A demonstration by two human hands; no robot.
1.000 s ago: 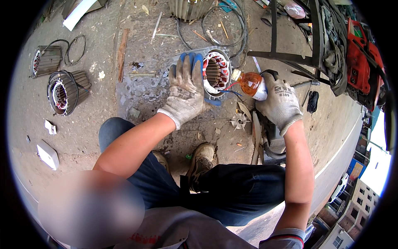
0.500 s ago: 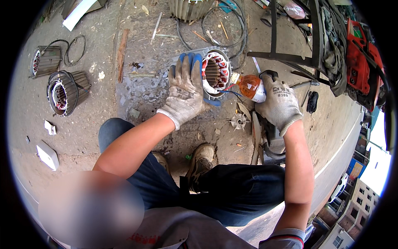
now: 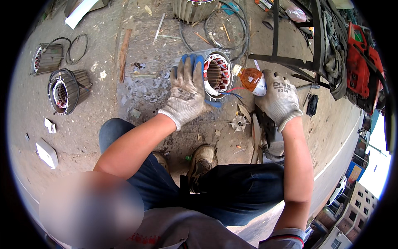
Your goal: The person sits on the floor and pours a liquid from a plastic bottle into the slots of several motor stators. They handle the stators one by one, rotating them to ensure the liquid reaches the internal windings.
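My left hand [image 3: 185,91], in a grey glove with blue fingertips, clasps the near-left side of a motor stator [image 3: 229,82]. Its fingers lie along the housing and the thumb reaches below the round opening. Inside the opening are a ring of white-wrapped, red windings and a dark slotted core. Red and blue wires [image 3: 237,94] stick out at the lower right of the rim. My gloved right hand [image 3: 278,95] is closed round a clear bottle of amber liquid [image 3: 251,79]. The bottle lies tilted, its pale neck pointing left, close beside the stator's rim.
Two more stators [image 3: 78,93] [image 3: 52,60] lie at left, another stator [image 3: 190,11] stands at the far side with a coiled cable [image 3: 247,35]. A metal frame [image 3: 275,29] and red machine [image 3: 365,66] occupy the right. A small finned wheel [image 3: 239,123] lies nearer me.
My right hand has shifted the bottle slightly up and away from the stator's rim, uncovering more of the wires. My left hand keeps its hold on the stator.
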